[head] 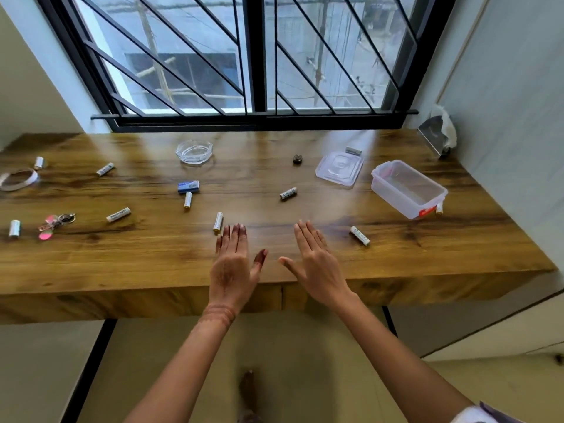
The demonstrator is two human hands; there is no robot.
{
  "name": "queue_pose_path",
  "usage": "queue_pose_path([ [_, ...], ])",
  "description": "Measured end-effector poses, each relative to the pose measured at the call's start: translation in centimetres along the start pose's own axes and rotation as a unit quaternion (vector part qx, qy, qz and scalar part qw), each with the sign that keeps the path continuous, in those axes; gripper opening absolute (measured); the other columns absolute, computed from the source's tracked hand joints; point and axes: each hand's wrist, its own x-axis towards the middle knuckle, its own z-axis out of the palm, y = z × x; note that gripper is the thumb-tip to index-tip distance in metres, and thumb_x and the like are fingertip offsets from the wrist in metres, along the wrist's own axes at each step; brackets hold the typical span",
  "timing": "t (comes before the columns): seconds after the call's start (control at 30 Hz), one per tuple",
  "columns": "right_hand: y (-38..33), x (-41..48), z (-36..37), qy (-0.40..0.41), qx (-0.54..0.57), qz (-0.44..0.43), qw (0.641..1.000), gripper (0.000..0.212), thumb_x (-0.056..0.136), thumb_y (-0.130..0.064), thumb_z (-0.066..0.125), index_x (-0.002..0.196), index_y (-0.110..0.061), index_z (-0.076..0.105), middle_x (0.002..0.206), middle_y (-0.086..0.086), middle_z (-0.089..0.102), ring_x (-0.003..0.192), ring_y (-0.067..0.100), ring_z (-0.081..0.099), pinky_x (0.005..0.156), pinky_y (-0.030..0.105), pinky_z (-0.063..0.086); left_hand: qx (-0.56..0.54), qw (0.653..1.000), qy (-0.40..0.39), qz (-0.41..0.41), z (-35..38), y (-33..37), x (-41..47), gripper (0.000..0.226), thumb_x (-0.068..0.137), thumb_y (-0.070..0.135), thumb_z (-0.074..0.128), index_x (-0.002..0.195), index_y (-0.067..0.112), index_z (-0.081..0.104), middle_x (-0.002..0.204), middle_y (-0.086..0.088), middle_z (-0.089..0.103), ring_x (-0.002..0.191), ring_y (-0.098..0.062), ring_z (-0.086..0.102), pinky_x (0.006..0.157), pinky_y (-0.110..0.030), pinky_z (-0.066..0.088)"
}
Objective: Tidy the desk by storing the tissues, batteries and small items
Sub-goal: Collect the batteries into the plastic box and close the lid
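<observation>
Several white batteries lie scattered on the wooden desk [305, 264]: one [218, 222] just beyond my left fingertips, one [359, 235] right of my right hand, one [288, 193] mid-desk. My left hand [232, 264] and right hand [314, 261] hover flat over the front edge, palms down, fingers extended, holding nothing. A clear plastic box [408, 188] with a red clip stands open at the right, its lid [339, 168] beside it. A tissue holder [439, 134] sits in the back right corner.
A glass ashtray [194, 151] stands at the back centre, a blue eraser-like block [188, 186] in front of it. A keyring [56, 222] and tape roll [18, 178] lie at the left. A small dark object [297, 159] sits near the lid. The barred window [256, 56] rises behind.
</observation>
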Motion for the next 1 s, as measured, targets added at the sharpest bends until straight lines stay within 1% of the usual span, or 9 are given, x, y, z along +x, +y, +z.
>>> queue_pose_path([
  [0.13,-1.3,5.3,-0.1,0.012,0.041,-0.011,0.999,0.073,0.092,-0.049,0.037,0.144,-0.003,0.016,0.154,0.013,0.015,0.144,0.021,0.006,0.114,0.026,0.0,-0.041,0.999,0.026,-0.02,-0.9,-2.0,4.8,0.067,0.091,0.035,0.053,0.138,-0.006,0.029,0.145,-0.023,0.033,0.139,-0.032,0.025,0.112,-0.033,0.01],
  [0.27,-2.5,12.2,0.7,0.014,0.09,-0.01,0.996,0.068,0.094,-0.04,0.044,0.145,-0.005,0.016,0.155,0.01,0.015,0.144,0.018,0.007,0.113,0.023,0.003,-0.071,0.995,0.04,-0.048,-1.0,-5.5,10.7,0.066,0.091,0.029,0.055,0.14,-0.005,0.028,0.148,-0.022,0.03,0.141,-0.031,0.022,0.113,-0.032,0.01],
  [0.43,-4.1,21.0,3.3,0.0,0.138,0.018,0.99,0.064,0.093,-0.031,0.051,0.144,-0.006,0.022,0.153,0.01,0.022,0.143,0.019,0.015,0.114,0.03,0.017,-0.108,0.99,0.003,-0.094,0.1,-10.7,17.4,0.068,0.089,0.023,0.056,0.142,-0.004,0.023,0.151,-0.019,0.026,0.143,-0.028,0.017,0.117,-0.035,0.013],
  [0.5,-4.9,24.5,4.7,-0.023,0.161,0.032,0.986,0.064,0.092,-0.029,0.052,0.144,-0.006,0.023,0.153,0.01,0.023,0.143,0.02,0.017,0.113,0.029,0.018,-0.126,0.986,-0.012,-0.109,0.6,-13.0,20.0,0.069,0.089,0.022,0.056,0.142,-0.004,0.022,0.151,-0.019,0.024,0.143,-0.028,0.016,0.118,-0.035,0.015],
  [0.63,-6.4,30.6,7.3,-0.07,0.197,0.061,0.976,0.071,0.089,-0.032,0.059,0.144,-0.006,0.022,0.153,0.01,0.024,0.141,0.02,0.021,0.112,0.028,0.019,-0.152,0.975,-0.058,-0.153,2.2,-17.1,24.6,0.074,0.09,0.024,0.056,0.145,-0.002,0.014,0.155,-0.016,0.015,0.145,-0.025,0.009,0.117,-0.03,0.01],
  [0.73,-7.0,34.2,9.0,-0.111,0.219,0.088,0.965,0.083,0.083,-0.034,0.065,0.145,-0.005,0.018,0.153,0.01,0.022,0.141,0.02,0.021,0.113,0.027,0.017,-0.183,0.961,-0.088,-0.189,3.5,-19.5,27.2,0.078,0.086,0.018,0.062,0.145,-0.001,0.015,0.154,-0.017,0.017,0.144,-0.025,0.013,0.114,-0.025,0.01],
  [0.9,-6.6,38.6,10.9,-0.161,0.246,0.12,0.948,0.1,0.072,-0.03,0.077,0.144,0.0,0.014,0.153,0.014,0.02,0.141,0.022,0.02,0.112,0.022,0.013,-0.216,0.94,-0.138,-0.225,5.1,-22.3,30.1,0.085,0.08,0.011,0.069,0.146,0.001,0.016,0.15,-0.019,0.028,0.138,-0.028,0.029,0.111,-0.024,0.019],
  [0.93,-6.5,39.3,11.3,-0.165,0.248,0.119,0.947,0.1,0.069,-0.027,0.079,0.143,0.001,0.017,0.152,0.016,0.024,0.14,0.023,0.023,0.11,0.02,0.014,-0.216,0.939,-0.143,-0.226,5.4,-22.7,30.5,0.085,0.08,0.01,0.069,0.146,0.002,0.017,0.15,-0.018,0.029,0.137,-0.028,0.03,0.109,-0.022,0.02],
  [1.0,-6.4,40.3,11.8,-0.157,0.256,0.116,0.947,0.091,0.065,-0.02,0.082,0.137,0.001,0.032,0.142,0.017,0.04,0.132,0.027,0.037,0.101,0.016,0.023,-0.215,0.94,-0.142,-0.222,5.9,-23.1,31.0,0.081,0.079,0.007,0.067,0.145,0.005,0.021,0.148,-0.016,0.034,0.135,-0.028,0.035,0.107,-0.02,0.021],
])
